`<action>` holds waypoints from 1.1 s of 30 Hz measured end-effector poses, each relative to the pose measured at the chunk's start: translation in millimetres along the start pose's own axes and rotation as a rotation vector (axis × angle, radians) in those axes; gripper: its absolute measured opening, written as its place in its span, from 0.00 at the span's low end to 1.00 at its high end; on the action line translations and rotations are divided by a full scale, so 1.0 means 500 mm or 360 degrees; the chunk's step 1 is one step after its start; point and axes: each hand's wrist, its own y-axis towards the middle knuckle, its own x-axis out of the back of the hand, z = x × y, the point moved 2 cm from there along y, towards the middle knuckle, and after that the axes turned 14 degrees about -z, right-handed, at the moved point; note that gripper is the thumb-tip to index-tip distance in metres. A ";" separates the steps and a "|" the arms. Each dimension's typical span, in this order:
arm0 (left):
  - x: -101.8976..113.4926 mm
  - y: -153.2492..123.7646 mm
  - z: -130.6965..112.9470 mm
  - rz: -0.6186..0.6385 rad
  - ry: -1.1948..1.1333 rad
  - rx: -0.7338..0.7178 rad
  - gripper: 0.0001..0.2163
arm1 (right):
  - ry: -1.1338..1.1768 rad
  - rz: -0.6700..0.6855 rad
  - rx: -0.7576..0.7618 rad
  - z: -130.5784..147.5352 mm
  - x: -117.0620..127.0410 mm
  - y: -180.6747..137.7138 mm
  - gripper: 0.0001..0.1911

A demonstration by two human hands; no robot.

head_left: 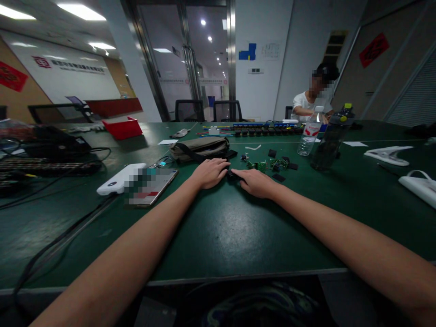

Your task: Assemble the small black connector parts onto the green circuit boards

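From the head view, the only one I had, the small black piece [230, 174] lay on the green table [238, 236], in the gap between the two hands. It sat to the right of the left hand [211, 173] and to the left of the right hand [257, 183], with fingertips of both meeting it, so neither hand was clearly nearer. The piece was too small and dark for me to be sure of its long axis.

The left hand was palm down, its fingers loosely bent and close together; the right had its index finger stretched to the piece and the others curled under. Whether either truly gripped it, I couldn't tell.

I counted one black piece there, one grey-brown pouch [200, 149] just beyond the left hand, one phone [160, 188] and one white device [119, 179] farther left. Past the right hand were at least two green circuit boards [257, 166] (they overlapped, so perhaps more), several black flat pieces [279, 177], and two bottles [307, 138]. One other person [311, 104] sat opposite.
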 end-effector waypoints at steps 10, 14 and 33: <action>-0.005 0.000 0.013 -0.0122 -0.0025 0.0038 0.21 | 0.0192 -0.0330 0.0047 -0.010 -0.010 0.009 0.11; 0.001 -0.001 0.022 -0.0162 -0.0020 0.0151 0.21 | 0.0256 -0.0414 0.0111 -0.014 -0.016 0.014 0.09; 0.015 0.002 -0.006 -0.0043 0.0173 0.0302 0.22 | 0.0325 -0.0133 0.0346 -0.005 -0.041 0.018 0.23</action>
